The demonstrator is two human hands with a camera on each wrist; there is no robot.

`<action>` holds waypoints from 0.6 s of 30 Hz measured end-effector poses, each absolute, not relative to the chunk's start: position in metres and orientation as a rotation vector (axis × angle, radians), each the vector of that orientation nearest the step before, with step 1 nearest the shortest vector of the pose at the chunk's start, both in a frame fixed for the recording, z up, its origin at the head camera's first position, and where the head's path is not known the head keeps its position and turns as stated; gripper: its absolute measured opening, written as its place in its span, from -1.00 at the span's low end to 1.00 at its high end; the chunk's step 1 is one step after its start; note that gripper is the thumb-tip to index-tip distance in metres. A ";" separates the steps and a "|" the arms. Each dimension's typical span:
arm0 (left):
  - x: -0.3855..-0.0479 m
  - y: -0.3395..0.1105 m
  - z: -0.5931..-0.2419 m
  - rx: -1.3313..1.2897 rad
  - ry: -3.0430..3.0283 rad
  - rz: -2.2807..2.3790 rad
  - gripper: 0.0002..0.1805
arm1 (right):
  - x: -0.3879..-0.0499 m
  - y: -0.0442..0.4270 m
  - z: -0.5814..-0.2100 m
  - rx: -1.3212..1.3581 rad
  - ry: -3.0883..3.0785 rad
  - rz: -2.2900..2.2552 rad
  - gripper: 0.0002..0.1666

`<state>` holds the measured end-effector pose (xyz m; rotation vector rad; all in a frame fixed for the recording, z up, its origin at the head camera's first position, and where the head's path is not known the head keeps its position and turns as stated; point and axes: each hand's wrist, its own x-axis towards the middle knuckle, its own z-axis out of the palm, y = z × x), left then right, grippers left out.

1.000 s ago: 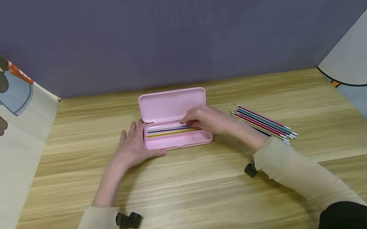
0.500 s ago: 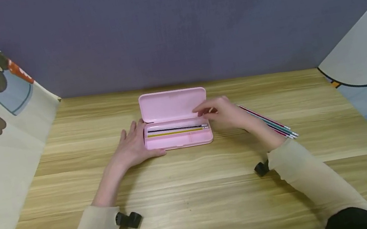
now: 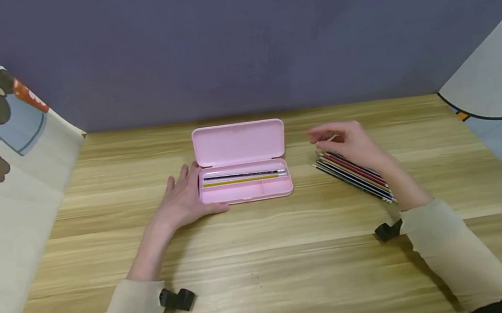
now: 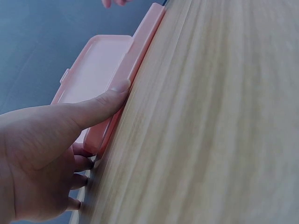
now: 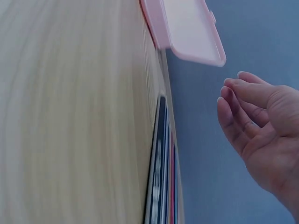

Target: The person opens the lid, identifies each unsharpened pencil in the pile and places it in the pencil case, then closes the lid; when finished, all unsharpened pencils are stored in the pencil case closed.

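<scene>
Left hand [image 3: 185, 201]: grip wide; thumb and fingers set well apart at the left end of the case [image 3: 232, 194], thumb tip resting on the front wall, fingers extended along the end.

Case: pink, just right of the left palm and touching that hand; lid [image 3: 239, 143] turned back on the side farther from the left thumb; base split lengthwise, the strip nearer the thumb having a short cross divider toward its right end.

Dark pencil [image 3: 239, 175] and yellow pencil [image 3: 240, 180]: side by side in the far compartment, running from near the left fingers toward the right hand [image 3: 352, 144].

Right hand: grip narrow, fingers bent, thumb close to the fingertips, nothing held; raised to the right of the case, apart from it.

Loose pencils [image 3: 353, 175]: one bundle, below and to the near side of the right hand, apart from it; points toward the case, blunt ends toward the right forearm; dark and red barrels, count unclear.

Table [image 3: 257, 255]: wood-grained, beneath both hands.

Sleeves [image 3: 457, 255]: pale, one behind each hand.

Black cameras [image 3: 177, 299]: one at each cuff.

Backdrop [image 3: 231, 38]: dark blue-grey, beyond both hands.
</scene>
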<state>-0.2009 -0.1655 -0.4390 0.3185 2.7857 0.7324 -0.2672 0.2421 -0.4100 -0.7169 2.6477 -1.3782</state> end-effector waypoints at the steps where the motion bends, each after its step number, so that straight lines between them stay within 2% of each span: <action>1: -0.201 -0.165 -0.439 0.315 2.784 0.734 0.27 | -0.266 0.248 -0.410 -0.701 2.648 -1.384 -0.58; 11: -0.204 -0.164 -0.442 0.325 2.793 0.731 0.31 | -0.253 0.297 -0.420 -0.565 2.728 -1.265 -0.52; 18: -0.204 -0.165 -0.444 0.328 2.794 0.732 0.32 | -0.249 0.315 -0.427 -0.523 2.716 -1.184 -0.45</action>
